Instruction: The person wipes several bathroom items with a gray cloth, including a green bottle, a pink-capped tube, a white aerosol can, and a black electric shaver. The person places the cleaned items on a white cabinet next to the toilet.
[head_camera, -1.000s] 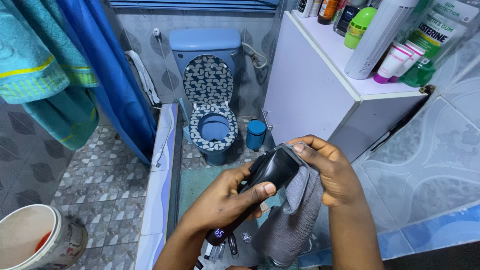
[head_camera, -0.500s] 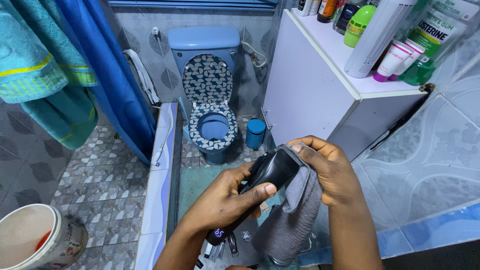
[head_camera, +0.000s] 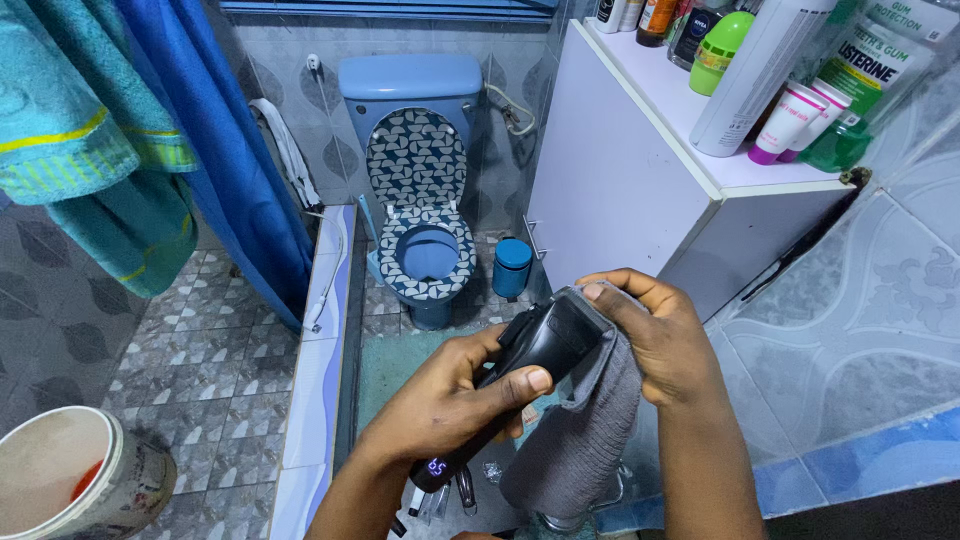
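Partly cloth-hidden, a black trimmer (head_camera: 540, 345) gripped by left hand (head_camera: 445, 400), right hand (head_camera: 660, 345) pinching grey cloth (head_camera: 585, 430).

A tiled bathroom seen from above. At the back stands a blue toilet (head_camera: 425, 200) with its patterned lid raised against the cistern. Just right of it, on the floor, sits a small blue bin (head_camera: 512, 267). A blue shower curtain (head_camera: 225, 150) hangs at the left, with teal towels (head_camera: 85, 130) draped in front of it. A white cabinet (head_camera: 640, 190) fills the right side — its top is crowded with bottles and tubes, among them a tall white spray can (head_camera: 755, 75) and a green bottle (head_camera: 720, 52). A pale bucket (head_camera: 75, 480) sits at the lower left corner, and a teal mat (head_camera: 400, 365) lies before the toilet.
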